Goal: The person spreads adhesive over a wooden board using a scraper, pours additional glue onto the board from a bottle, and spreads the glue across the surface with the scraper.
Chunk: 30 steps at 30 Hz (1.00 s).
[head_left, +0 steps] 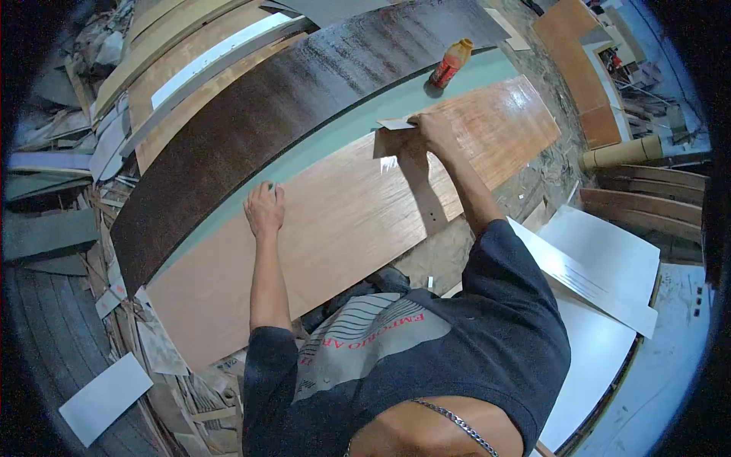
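A long light-brown wood sheet lies in front of me, its right part shiny and wet-looking. My right hand is closed on a thin flat scraper-like piece, which is tilted over the sheet's far edge and casts a shadow. Pale wet streaks show just below this piece. My left hand rests on the far edge of the sheet, fingers loosely bent and a little apart, holding no tool. Beyond the right hand, a plastic bottle with a red label and yellowish upper part stands on a green surface.
A dark curved panel runs behind the green surface. White boards lie to my right, and a small white board is at lower left. Wood scraps cover the floor at left. Curved wooden pieces are stacked at right.
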{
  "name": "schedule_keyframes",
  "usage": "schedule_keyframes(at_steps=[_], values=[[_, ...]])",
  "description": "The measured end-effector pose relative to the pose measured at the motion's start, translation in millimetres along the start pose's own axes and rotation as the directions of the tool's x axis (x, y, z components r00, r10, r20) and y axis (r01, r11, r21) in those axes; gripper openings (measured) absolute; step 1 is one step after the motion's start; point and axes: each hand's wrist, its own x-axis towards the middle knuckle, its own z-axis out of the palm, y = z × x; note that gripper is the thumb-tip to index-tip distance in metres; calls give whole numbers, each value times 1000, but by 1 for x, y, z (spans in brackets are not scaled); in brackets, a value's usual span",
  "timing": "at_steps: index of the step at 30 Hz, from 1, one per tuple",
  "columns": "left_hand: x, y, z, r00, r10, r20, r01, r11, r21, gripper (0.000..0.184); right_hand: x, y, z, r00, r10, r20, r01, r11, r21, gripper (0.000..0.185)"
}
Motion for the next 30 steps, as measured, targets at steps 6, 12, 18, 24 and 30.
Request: schedule_keyframes(at_steps=[6, 12, 18, 24, 30], values=[[0, -2, 0, 1000, 20, 6, -19, 999, -30, 36, 9, 6, -3, 979, -175, 105, 181, 982, -46, 28], [-4, -7, 4, 998, 69, 11, -69, 997, -17, 37, -61, 5, -45, 902, -335, 271, 347, 938, 3, 23], [-7, -15, 12, 990, 115, -87, -115, 993, 11, 40, -185, 3, -74, 831, -126, 541, 125, 991, 39, 40], [-4, -11, 4, 993, 116, -38, -116, 993, -4, 40, -359, 32, 21, 828, 222, 514, -262, 965, 4, 24], [-9, -19, 10, 990, 142, -28, -141, 989, 36, 39, -355, -48, -61, 926, 366, 88, -344, 727, 595, 31]])
